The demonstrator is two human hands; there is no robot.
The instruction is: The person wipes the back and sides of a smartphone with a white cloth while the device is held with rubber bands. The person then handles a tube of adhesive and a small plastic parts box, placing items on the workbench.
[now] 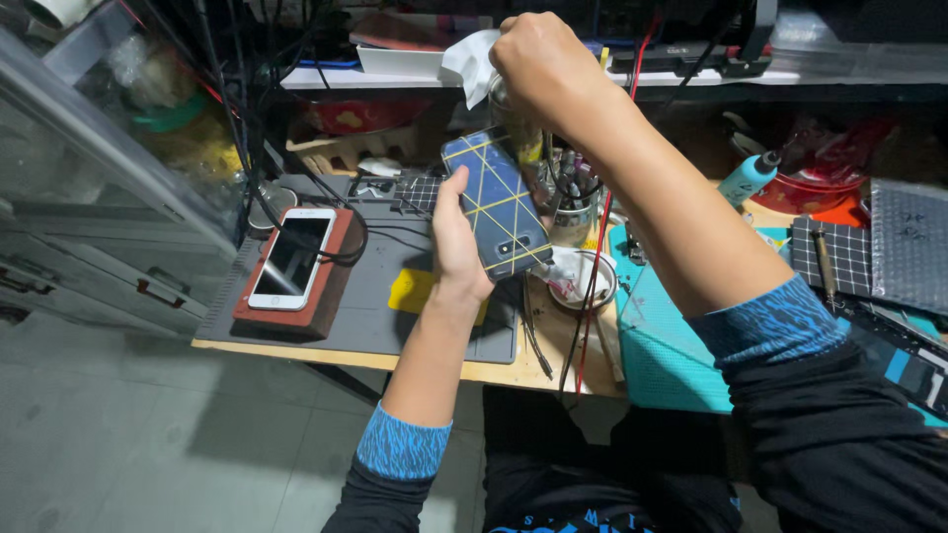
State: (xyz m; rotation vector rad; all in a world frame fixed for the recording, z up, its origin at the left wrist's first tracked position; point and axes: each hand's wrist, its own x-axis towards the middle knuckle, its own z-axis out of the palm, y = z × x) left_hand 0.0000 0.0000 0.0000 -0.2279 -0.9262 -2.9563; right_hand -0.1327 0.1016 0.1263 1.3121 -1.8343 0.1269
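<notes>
Dark blue, yellow-lined phone (497, 205) sits gripped in the left hand (456, 235), above the grey mat (385, 306). The right hand (545, 61) is raised higher, closed on a white tissue (471, 61). A white phone (292, 257) lies well apart.

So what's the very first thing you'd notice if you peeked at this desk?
Probably the dark blue phone crossed with yellow lines, held up over the middle of the desk by the left hand. Just above it, the right hand grips a white tissue near the shelf. Off to the left, a white phone lies face up on a reddish block on the grey mat.
</notes>
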